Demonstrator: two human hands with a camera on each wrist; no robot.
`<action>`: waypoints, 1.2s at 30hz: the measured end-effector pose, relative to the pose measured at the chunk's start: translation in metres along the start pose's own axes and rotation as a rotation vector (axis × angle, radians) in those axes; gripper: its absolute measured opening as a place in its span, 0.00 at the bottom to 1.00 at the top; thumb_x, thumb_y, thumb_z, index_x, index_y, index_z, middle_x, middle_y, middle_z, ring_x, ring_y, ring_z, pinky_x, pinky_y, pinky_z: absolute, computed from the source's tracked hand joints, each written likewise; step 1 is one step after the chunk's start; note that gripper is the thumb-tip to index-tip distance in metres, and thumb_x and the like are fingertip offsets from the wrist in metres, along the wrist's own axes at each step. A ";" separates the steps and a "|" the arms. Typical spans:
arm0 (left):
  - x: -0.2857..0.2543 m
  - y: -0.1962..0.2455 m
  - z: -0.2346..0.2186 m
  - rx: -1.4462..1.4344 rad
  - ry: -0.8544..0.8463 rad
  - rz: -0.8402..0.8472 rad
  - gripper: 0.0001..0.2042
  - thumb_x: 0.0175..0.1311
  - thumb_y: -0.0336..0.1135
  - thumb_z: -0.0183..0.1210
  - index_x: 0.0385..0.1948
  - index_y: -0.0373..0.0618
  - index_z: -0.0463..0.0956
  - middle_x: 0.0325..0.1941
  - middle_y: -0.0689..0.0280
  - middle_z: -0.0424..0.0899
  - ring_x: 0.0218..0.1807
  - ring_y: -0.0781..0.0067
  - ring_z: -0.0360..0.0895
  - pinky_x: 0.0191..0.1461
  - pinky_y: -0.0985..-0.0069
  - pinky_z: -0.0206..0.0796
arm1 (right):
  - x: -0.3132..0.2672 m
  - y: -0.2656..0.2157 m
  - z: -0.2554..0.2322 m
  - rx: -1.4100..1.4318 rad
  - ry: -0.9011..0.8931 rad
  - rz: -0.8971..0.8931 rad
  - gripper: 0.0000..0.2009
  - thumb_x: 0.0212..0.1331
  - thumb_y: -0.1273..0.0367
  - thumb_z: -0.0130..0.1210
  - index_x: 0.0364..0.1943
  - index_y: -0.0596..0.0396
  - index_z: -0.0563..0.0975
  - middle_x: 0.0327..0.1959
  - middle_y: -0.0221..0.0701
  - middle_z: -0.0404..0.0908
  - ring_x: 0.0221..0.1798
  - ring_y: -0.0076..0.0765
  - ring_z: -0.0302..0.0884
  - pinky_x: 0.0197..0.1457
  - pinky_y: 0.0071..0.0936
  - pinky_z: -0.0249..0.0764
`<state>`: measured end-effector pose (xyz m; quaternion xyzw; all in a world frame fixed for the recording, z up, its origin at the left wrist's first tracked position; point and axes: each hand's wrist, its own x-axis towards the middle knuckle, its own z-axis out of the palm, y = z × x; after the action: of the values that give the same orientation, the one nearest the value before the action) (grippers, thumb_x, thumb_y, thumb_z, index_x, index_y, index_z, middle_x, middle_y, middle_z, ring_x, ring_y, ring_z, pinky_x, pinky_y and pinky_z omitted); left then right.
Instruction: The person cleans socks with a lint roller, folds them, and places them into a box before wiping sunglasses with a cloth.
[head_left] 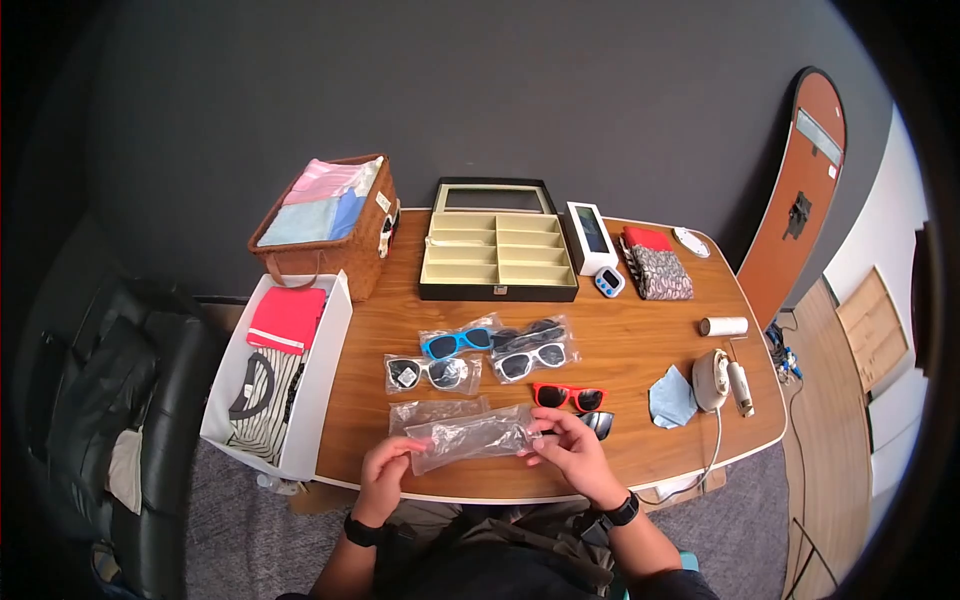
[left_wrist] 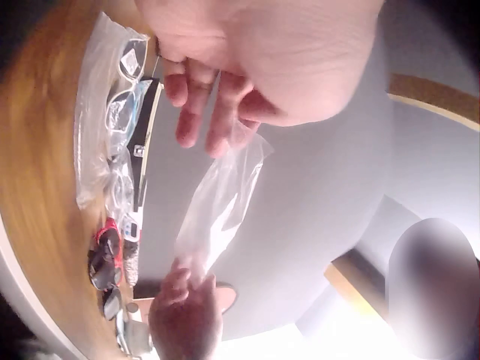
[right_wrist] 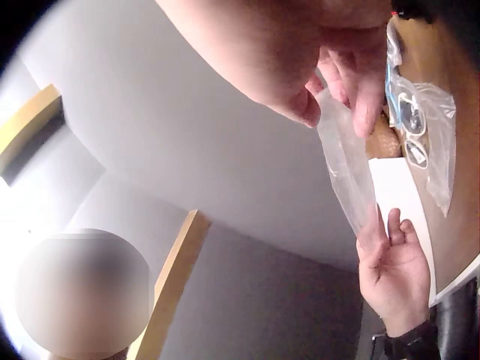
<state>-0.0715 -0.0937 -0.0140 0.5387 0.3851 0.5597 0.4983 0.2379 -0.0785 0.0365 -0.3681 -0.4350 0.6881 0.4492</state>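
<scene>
A clear plastic sleeve (head_left: pixel 470 440) is stretched between my two hands just above the front of the table; no glasses show inside it. My left hand (head_left: pixel 383 478) pinches its left end between thumb and fingers. At the other end my right hand (head_left: pixel 580 458) pinches a corner. Beneath it lies another clear sleeve (head_left: pixel 405 414), flat on the wood. Beyond the right hand are red sunglasses (head_left: pixel 552 398) without wrapping and dark sunglasses (head_left: pixel 601 425), partly hidden by that hand. Farther back, bagged sunglasses lie together: blue (head_left: pixel 444 347), white (head_left: pixel 515 366), another white (head_left: pixel 443 374) and black (head_left: pixel 546 329).
An open display case (head_left: pixel 498 292) with cream compartments stands at the back. Left are a wicker basket (head_left: pixel 330 260) and a white box (head_left: pixel 313 410) of cloths. Right are folded cloths (head_left: pixel 660 272), a small timer (head_left: pixel 609 282), a blue cloth (head_left: pixel 672 398) and a corded white device (head_left: pixel 711 380).
</scene>
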 end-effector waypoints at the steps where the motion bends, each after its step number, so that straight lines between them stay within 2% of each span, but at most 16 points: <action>1: -0.001 0.005 0.002 -0.002 -0.004 -0.001 0.05 0.68 0.21 0.55 0.41 0.35 0.79 0.51 0.56 0.87 0.51 0.69 0.84 0.56 0.75 0.73 | -0.003 -0.003 0.005 0.003 0.022 -0.079 0.23 0.68 0.78 0.57 0.66 0.60 0.68 0.52 0.32 0.77 0.47 0.28 0.83 0.50 0.25 0.83; 2: -0.001 0.009 0.005 -0.076 0.000 0.013 0.06 0.66 0.19 0.56 0.42 0.35 0.78 0.52 0.55 0.86 0.53 0.68 0.83 0.58 0.74 0.72 | -0.007 -0.007 0.009 0.005 0.045 -0.158 0.23 0.67 0.79 0.58 0.66 0.60 0.68 0.52 0.32 0.77 0.48 0.27 0.83 0.50 0.24 0.82; 3: -0.002 0.014 0.008 -0.149 0.004 0.026 0.08 0.64 0.16 0.57 0.43 0.36 0.77 0.54 0.53 0.85 0.56 0.68 0.82 0.60 0.72 0.72 | -0.010 -0.010 0.013 0.005 0.051 -0.160 0.23 0.67 0.79 0.58 0.66 0.60 0.68 0.52 0.32 0.77 0.48 0.27 0.83 0.50 0.24 0.82; 5: -0.002 0.023 0.017 -0.134 0.005 0.048 0.10 0.63 0.16 0.59 0.43 0.36 0.76 0.55 0.51 0.84 0.56 0.67 0.82 0.60 0.72 0.73 | -0.015 -0.017 0.019 -0.163 0.095 -0.271 0.23 0.65 0.81 0.60 0.63 0.60 0.69 0.52 0.31 0.78 0.47 0.24 0.81 0.51 0.22 0.80; 7: -0.003 0.031 0.024 -0.119 0.011 0.072 0.12 0.61 0.15 0.60 0.44 0.37 0.74 0.55 0.50 0.83 0.56 0.67 0.82 0.59 0.72 0.74 | -0.019 -0.021 0.023 -0.153 0.101 -0.300 0.22 0.64 0.81 0.61 0.62 0.60 0.70 0.52 0.31 0.78 0.48 0.23 0.81 0.52 0.21 0.78; 10: -0.007 0.040 0.028 -0.095 0.065 0.080 0.14 0.59 0.14 0.63 0.44 0.38 0.73 0.56 0.46 0.82 0.52 0.68 0.83 0.56 0.73 0.77 | -0.022 -0.024 0.021 -0.108 0.059 -0.320 0.21 0.64 0.81 0.61 0.60 0.60 0.70 0.51 0.30 0.78 0.48 0.22 0.80 0.53 0.20 0.77; 12: -0.008 0.046 0.029 -0.078 0.049 0.072 0.17 0.57 0.12 0.63 0.45 0.39 0.70 0.59 0.40 0.79 0.46 0.71 0.84 0.49 0.75 0.79 | -0.024 -0.025 0.021 -0.072 0.016 -0.314 0.20 0.64 0.81 0.61 0.59 0.60 0.70 0.50 0.30 0.78 0.49 0.22 0.80 0.53 0.21 0.77; 15: -0.009 0.051 0.032 -0.144 0.050 0.069 0.14 0.59 0.13 0.63 0.43 0.38 0.72 0.58 0.42 0.81 0.45 0.71 0.85 0.50 0.74 0.79 | -0.024 -0.030 0.026 0.000 0.006 -0.330 0.18 0.63 0.80 0.62 0.56 0.61 0.72 0.53 0.31 0.76 0.50 0.22 0.79 0.53 0.20 0.76; 17: -0.009 0.051 0.033 -0.144 0.049 0.059 0.14 0.59 0.13 0.63 0.44 0.37 0.72 0.58 0.42 0.81 0.45 0.71 0.85 0.50 0.75 0.79 | -0.021 -0.034 0.027 -0.165 0.068 -0.401 0.14 0.63 0.79 0.63 0.51 0.60 0.77 0.56 0.33 0.74 0.53 0.23 0.76 0.54 0.22 0.75; 20: -0.010 0.048 0.032 -0.104 0.041 0.036 0.16 0.59 0.13 0.62 0.45 0.38 0.70 0.59 0.43 0.80 0.43 0.71 0.85 0.48 0.76 0.80 | -0.016 -0.033 0.028 -0.160 0.094 -0.451 0.10 0.63 0.77 0.63 0.47 0.60 0.80 0.59 0.33 0.71 0.57 0.25 0.73 0.57 0.24 0.73; 27: -0.009 0.054 0.037 -0.051 0.034 -0.011 0.17 0.59 0.12 0.61 0.46 0.38 0.70 0.59 0.44 0.80 0.42 0.73 0.85 0.45 0.77 0.80 | -0.011 -0.032 0.025 -0.147 0.091 -0.316 0.06 0.68 0.72 0.60 0.42 0.59 0.85 0.59 0.32 0.73 0.60 0.27 0.71 0.62 0.27 0.69; 29: -0.008 0.053 0.038 -0.068 0.033 -0.020 0.16 0.59 0.13 0.61 0.47 0.38 0.70 0.60 0.44 0.80 0.41 0.74 0.84 0.45 0.77 0.79 | -0.009 -0.032 0.025 0.070 0.084 -0.233 0.07 0.70 0.72 0.58 0.40 0.60 0.85 0.59 0.32 0.75 0.61 0.29 0.71 0.64 0.28 0.68; 34: -0.007 0.050 0.038 -0.096 0.032 -0.041 0.16 0.60 0.13 0.61 0.47 0.38 0.70 0.60 0.44 0.80 0.41 0.74 0.84 0.45 0.78 0.79 | -0.008 -0.028 0.019 0.180 0.051 -0.175 0.07 0.70 0.72 0.57 0.40 0.61 0.85 0.60 0.33 0.77 0.62 0.29 0.72 0.67 0.29 0.67; 36: -0.007 0.049 0.038 -0.137 0.007 -0.019 0.14 0.63 0.15 0.61 0.48 0.36 0.72 0.61 0.45 0.80 0.45 0.74 0.84 0.51 0.77 0.79 | -0.008 -0.026 0.018 0.201 0.037 -0.161 0.08 0.70 0.72 0.57 0.40 0.60 0.85 0.60 0.34 0.77 0.63 0.29 0.72 0.67 0.29 0.66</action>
<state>-0.0419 -0.1142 0.0363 0.4977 0.3529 0.5820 0.5376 0.2323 -0.0853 0.0679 -0.2979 -0.3837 0.6828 0.5457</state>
